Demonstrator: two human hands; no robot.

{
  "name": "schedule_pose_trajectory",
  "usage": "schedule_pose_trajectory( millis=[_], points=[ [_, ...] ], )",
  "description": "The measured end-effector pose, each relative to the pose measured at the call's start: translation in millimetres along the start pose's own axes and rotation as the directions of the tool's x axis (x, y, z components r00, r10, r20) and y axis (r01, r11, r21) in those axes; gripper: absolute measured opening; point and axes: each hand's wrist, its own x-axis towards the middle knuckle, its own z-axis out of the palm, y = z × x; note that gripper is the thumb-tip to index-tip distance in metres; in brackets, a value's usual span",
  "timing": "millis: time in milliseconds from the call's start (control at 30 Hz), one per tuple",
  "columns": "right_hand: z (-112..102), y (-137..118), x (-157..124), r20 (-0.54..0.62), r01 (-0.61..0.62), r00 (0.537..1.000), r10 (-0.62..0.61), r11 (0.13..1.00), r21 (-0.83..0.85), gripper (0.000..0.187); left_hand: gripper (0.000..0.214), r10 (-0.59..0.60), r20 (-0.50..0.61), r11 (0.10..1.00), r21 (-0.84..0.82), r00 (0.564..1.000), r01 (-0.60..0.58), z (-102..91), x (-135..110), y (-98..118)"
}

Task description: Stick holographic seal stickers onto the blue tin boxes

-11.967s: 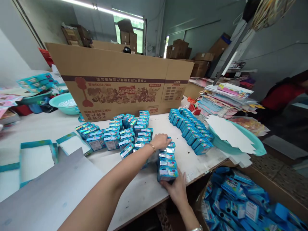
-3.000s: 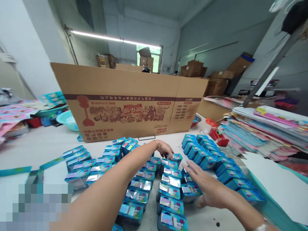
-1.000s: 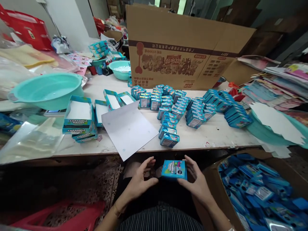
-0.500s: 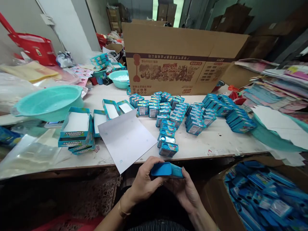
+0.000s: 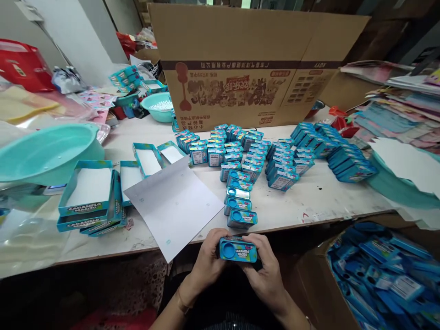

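Observation:
A small blue candy tin with "Caramelo Macizo" on its top is gripped at both ends, in front of the table edge. My left hand closes on its left end and my right hand on its right end. The tin's top, with a round recess at the left, faces me. Just beyond it, a row of similar tins stands on the table, leading back to several more rows. A white paper sheet lies left of that row, its near corner over the table edge.
Open display boxes with white linings are at the left, near a turquoise basin. A large cardboard carton stands behind the tins. On the lower right, a carton holds many blue tins. Paper stacks rise at the right.
The tin in my hands has turned so its printed top now faces me; before, a plain blue side showed. My right hand has shifted up around its end. The view has tilted down.

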Motion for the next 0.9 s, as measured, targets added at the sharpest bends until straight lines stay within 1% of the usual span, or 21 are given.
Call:
schedule_pose_trajectory(
  millis=[67,100,167,233,300,367,400,467,533,567,633,700,767,800,833,867,900],
  points=[
    [4.4,7.4,2.3,0.003,0.026,1.0,-0.026,0.998,-0.049,0.038,0.031,0.063,-0.016,0.992,0.11,0.998,-0.061,-0.8,4.2,-7.9],
    [6.7,10.4,2.2,0.003,0.032,0.999,-0.032,0.997,-0.072,0.04,0.036,0.084,-0.015,0.983,0.163,0.996,-0.081,-0.5,5.7,-12.7],
    [11.1,15.9,0.1,-0.019,0.035,0.999,-0.038,0.992,-0.117,0.042,0.05,0.097,-0.014,0.965,0.245,0.995,-0.091,2.9,7.6,-22.8],
    [14.6,21.5,-3.4,-0.082,0.031,0.996,-0.045,0.985,-0.167,0.046,0.067,0.072,-0.031,0.954,0.294,0.997,-0.059,9.5,9.1,-32.0],
    [16.3,28.6,-6.4,-0.169,0.011,0.984,-0.047,0.978,-0.21,0.052,0.078,0.038,-0.05,0.947,0.321,0.998,-0.02,16.5,11.3,-39.2],
    [16.1,37.9,-7.2,-0.243,-0.044,0.97,-0.015,0.971,-0.235,0.062,0.084,0.039,-0.033,0.939,0.344,0.999,-0.025,20.8,14.9,-44.5],
    [15.4,43.3,-6.5,-0.253,-0.082,0.967,0.018,0.966,-0.246,0.068,0.086,0.055,-0.008,0.933,0.356,0.998,-0.049,21.6,17.2,-46.6],
    [14.2,54.6,-3.3,-0.196,-0.136,0.977,0.083,0.951,-0.278,0.075,0.087,0.089,0.054,0.919,0.382,0.995,-0.103,20.8,22.1,-50.2],
    [14.1,65.1,0.9,-0.086,-0.133,0.99,0.111,0.943,-0.304,0.07,0.088,0.092,0.1,0.907,0.403,0.991,-0.124,18.3,26.0,-52.0],
    [14.9,69.3,2.7,-0.045,-0.116,0.993,0.108,0.945,-0.306,0.067,0.088,0.078,0.113,0.904,0.411,0.991,-0.118,16.9,26.8,-51.7],
    [18.1,75.3,4.9,-0.018,-0.099,0.995,0.098,0.949,-0.3,0.061,0.091,0.034,0.12,0.905,0.418,0.992,-0.081,13.2,25.4,-47.8],
    [21.8,78.2,4.9,-0.026,-0.105,0.994,0.102,0.945,-0.311,0.062,0.092,-0.008,0.11,0.916,0.4,0.994,-0.037,6.1,20.3,-39.2],
    [22.9,79.5,3.2,-0.025,-0.1,0.995,0.098,0.935,-0.34,0.069,0.088,-0.026,0.059,0.946,0.324,0.998,0.005,-8.1,14.1,-27.1],
    [21.3,80.1,1.9,-0.023,-0.092,0.996,0.09,0.929,-0.36,0.075,0.084,-0.037,0.002,0.966,0.255,0.999,0.035,-18.9,11.7,-20.6],
    [17.7,81.1,0.6,-0.024,-0.077,0.997,0.074,0.922,-0.378,0.082,0.08,-0.063,-0.079,0.984,0.159,0.995,0.075,-32.5,10.5,-14.0],
    [12.0,82.3,-0.4,-0.027,-0.054,0.999,0.047,0.917,-0.395,0.089,0.075,-0.106,-0.176,0.993,0.039,0.979,0.115,-48.6,11.0,-7.7],
    [4.0,83.9,-0.7,-0.031,-0.035,0.999,0.025,0.911,-0.41,0.093,0.07,-0.174,-0.278,0.983,-0.102,0.945,0.151,-66.8,13.4,-1.6]
  ],
)
